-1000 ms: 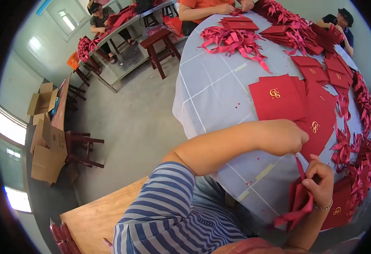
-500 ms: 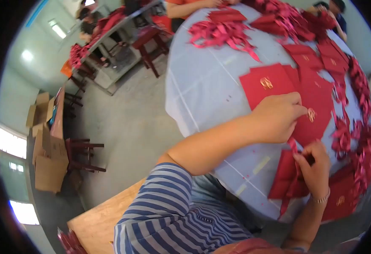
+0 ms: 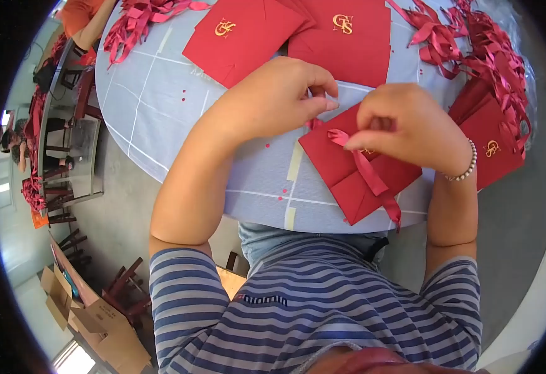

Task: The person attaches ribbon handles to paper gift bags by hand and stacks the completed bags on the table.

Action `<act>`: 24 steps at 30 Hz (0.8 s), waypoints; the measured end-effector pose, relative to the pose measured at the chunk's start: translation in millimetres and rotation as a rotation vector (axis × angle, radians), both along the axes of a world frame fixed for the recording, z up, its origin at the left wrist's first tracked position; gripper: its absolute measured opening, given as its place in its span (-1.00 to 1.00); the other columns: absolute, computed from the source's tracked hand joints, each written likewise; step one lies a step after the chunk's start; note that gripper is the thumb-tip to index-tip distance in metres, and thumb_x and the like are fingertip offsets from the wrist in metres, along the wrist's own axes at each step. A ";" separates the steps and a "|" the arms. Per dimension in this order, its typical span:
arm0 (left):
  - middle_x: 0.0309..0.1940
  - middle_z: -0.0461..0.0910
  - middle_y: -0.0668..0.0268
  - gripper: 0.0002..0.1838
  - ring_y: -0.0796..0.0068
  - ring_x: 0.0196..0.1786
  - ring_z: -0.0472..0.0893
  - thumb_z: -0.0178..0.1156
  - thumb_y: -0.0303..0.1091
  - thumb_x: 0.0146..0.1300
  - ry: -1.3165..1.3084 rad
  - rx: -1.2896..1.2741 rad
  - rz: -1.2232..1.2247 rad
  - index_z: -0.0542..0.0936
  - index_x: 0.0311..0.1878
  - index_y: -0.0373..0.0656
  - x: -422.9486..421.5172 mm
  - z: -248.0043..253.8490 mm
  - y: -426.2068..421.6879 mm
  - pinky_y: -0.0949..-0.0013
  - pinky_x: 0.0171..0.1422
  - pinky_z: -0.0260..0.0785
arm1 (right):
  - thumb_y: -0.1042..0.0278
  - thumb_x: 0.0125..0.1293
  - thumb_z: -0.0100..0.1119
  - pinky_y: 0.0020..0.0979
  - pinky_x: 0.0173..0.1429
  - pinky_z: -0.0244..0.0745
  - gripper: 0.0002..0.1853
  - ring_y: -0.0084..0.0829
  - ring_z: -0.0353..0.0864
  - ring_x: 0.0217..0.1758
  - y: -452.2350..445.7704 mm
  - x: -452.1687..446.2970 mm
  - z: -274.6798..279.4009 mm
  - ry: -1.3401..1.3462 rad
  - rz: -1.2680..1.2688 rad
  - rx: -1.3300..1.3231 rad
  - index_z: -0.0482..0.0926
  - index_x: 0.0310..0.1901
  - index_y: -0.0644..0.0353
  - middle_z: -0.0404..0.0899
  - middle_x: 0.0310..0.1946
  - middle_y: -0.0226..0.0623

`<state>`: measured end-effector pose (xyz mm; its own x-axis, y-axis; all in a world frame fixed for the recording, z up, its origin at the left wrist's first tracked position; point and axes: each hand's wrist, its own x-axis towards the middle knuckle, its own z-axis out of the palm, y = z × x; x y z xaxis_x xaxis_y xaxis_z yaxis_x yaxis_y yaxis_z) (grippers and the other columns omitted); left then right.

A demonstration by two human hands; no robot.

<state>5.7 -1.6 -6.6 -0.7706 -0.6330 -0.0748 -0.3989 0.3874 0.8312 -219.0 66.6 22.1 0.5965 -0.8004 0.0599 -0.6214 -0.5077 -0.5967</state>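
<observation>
Envelope [image 3: 336, 167] with ribbon [image 3: 367, 173]: lay beneath right hand [image 3: 410, 124], just beside left hand [image 3: 279, 93]; fingers curled, pinch indiscernible.

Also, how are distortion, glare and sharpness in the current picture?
Head view: black corners and a bowed pale strip at right suggest lens distortion; same head view: the lower-left window is washed white; there too, gold letters near the top read clearly.
</observation>
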 end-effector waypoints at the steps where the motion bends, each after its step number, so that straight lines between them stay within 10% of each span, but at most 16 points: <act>1: -0.42 0.67 0.21 -0.80 0.48 -0.36 0.66 0.21 -0.56 0.27 0.018 -0.075 -0.029 0.63 -0.04 -0.34 -3.8 -3.9 2.2 0.41 -0.23 0.49 | 0.02 0.08 0.45 -0.22 -0.33 0.46 -0.57 -0.10 0.59 -0.41 2.5 4.9 1.2 0.107 0.026 0.027 0.51 -0.48 0.24 0.59 -0.50 -0.18; 14: -0.38 0.55 0.48 -0.71 0.73 -0.36 0.49 0.22 -0.61 0.27 0.079 0.235 0.017 0.65 0.07 -0.27 4.5 -0.7 -5.2 0.59 -0.30 0.35 | 0.56 0.10 0.17 -0.13 -0.11 0.56 -0.86 -0.05 0.66 -0.18 -1.9 -13.1 -12.1 0.081 -0.198 -0.380 0.64 -0.28 0.22 0.67 -0.25 -0.18; 24: -0.43 0.58 0.45 -0.79 0.68 -0.37 0.50 0.27 -0.54 0.27 -0.109 0.024 -0.047 0.64 -0.03 -0.29 17.9 2.7 -16.5 0.50 -0.28 0.38 | 0.34 0.21 0.33 -0.20 -0.07 0.55 -0.78 -0.19 0.63 -0.16 -3.9 -31.2 -2.3 0.356 -0.338 -0.593 0.75 -0.11 0.12 0.64 -0.26 -0.21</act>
<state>23.7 -18.1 -3.9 -0.7859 -0.5931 -0.1747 -0.4694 0.3884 0.7930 -250.2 62.7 19.8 0.3886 -0.8368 0.3857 -0.9034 -0.4283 -0.0189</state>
